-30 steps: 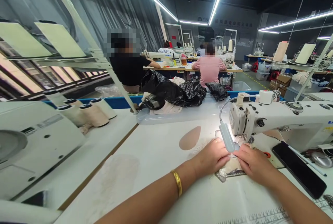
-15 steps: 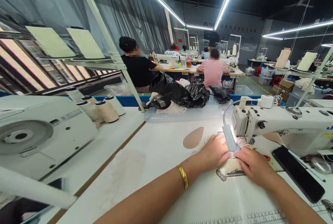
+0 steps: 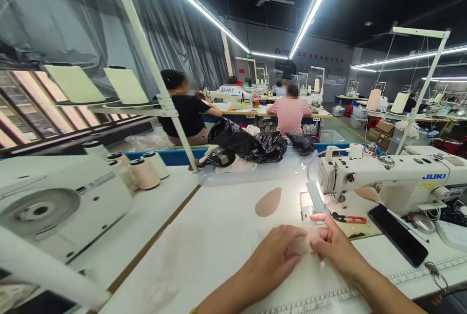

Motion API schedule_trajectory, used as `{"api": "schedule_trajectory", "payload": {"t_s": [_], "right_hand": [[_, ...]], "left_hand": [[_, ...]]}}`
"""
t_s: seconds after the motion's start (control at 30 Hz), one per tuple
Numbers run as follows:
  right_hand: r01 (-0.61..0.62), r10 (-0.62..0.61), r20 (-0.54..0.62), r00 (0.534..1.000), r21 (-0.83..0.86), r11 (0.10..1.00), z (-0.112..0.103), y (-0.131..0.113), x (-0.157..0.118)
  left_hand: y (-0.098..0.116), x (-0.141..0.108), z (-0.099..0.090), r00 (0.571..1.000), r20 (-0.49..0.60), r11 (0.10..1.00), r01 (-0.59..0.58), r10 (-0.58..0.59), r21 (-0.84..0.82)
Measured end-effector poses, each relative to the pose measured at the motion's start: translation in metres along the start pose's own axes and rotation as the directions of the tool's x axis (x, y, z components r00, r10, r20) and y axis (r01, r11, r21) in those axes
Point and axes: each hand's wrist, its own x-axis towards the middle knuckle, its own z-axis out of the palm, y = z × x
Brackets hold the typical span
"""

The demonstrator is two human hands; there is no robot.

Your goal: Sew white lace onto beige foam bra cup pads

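Note:
On the white table, just in front of the sewing machine, my two hands face each other over a thin, pale piece of cloth. It is nearly the colour of the table, so its edges are hard to make out. My left hand has bent fingers on its left side. My right hand pinches its right side, with the index finger pointing out towards the lamp. The lit needle plate lies beyond my fingertips. A brown teardrop-shaped piece lies flat further left.
Orange-handled thread snips and a black phone lie right of my hands. A ruler strip runs along the front edge. Black plastic bags lie beyond the table, thread cones at left. Two co-workers sit ahead.
Both hands have come back from under the machine's needle area towards me, with the pale cloth between them. The snips and needle plate now show. The view has shifted slightly.

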Motion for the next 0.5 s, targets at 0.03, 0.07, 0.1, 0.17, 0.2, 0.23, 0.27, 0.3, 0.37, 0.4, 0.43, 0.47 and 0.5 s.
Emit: {"api": "schedule_trajectory", "payload": {"t_s": [0.03, 0.07, 0.1, 0.17, 0.2, 0.23, 0.27, 0.3, 0.37, 0.4, 0.43, 0.47, 0.5], "right_hand": [[0.014, -0.011, -0.029, 1.0, 0.077, 0.997, 0.009, 0.0, -0.005], [0.03, -0.021, -0.059, 0.998, 0.153, 0.988, 0.017, 0.0, -0.01], [0.044, -0.024, -0.089, 0.996, 0.223, 0.974, 0.023, 0.0, -0.015], [0.062, -0.008, -0.161, 0.987, 0.333, 0.941, 0.033, 0.0, -0.024], [0.065, 0.007, -0.192, 0.981, 0.366, 0.928, 0.037, 0.0, -0.028], [0.064, 0.022, -0.212, 0.977, 0.388, 0.919, 0.04, 0.001, -0.031], [0.063, 0.033, -0.228, 0.973, 0.401, 0.914, 0.044, 0.003, -0.035], [0.065, 0.039, -0.243, 0.969, 0.406, 0.911, 0.048, 0.005, -0.039], [0.077, 0.03, -0.254, 0.967, 0.401, 0.913, 0.055, 0.012, -0.048], [0.085, 0.018, -0.254, 0.967, 0.388, 0.918, 0.058, 0.017, -0.054], [0.089, 0.005, -0.249, 0.968, 0.367, 0.926, 0.061, 0.023, -0.06], [0.088, -0.004, -0.24, 0.971, 0.338, 0.937, 0.064, 0.03, -0.066], [0.084, -0.011, -0.233, 0.972, 0.305, 0.949, 0.065, 0.035, -0.07]], "left_hand": [[0.001, -0.01, -0.005, 0.996, -0.029, 0.997, 0.079, -0.079, 0.008], [0.002, -0.02, -0.011, 0.983, -0.095, 0.987, 0.16, -0.158, 0.013], [0.004, -0.03, -0.015, 0.955, -0.193, 0.973, 0.231, -0.227, 0.001], [0.014, -0.05, -0.018, 0.867, -0.371, 0.943, 0.313, -0.333, -0.115], [0.022, -0.06, -0.016, 0.84, -0.375, 0.916, 0.323, -0.393, -0.238], [0.031, -0.068, -0.01, 0.837, -0.292, 0.853, 0.331, -0.463, -0.403], [0.04, -0.075, -0.002, 0.851, -0.123, 0.727, 0.35, -0.51, -0.591], [0.049, -0.079, 0.007, 0.858, 0.12, 0.512, 0.404, -0.499, -0.758], [0.062, -0.08, 0.025, 0.825, 0.371, 0.068, 0.439, -0.426, -0.896], [0.066, -0.077, 0.032, 0.817, 0.359, -0.06, 0.373, -0.451, -0.926], [0.069, -0.072, 0.036, 0.807, 0.293, -0.116, 0.272, -0.513, -0.955], [0.07, -0.066, 0.038, 0.788, 0.204, -0.114, 0.17, -0.581, -0.979], [0.071, -0.061, 0.037, 0.765, 0.119, -0.078, 0.089, -0.633, -0.993]]}}
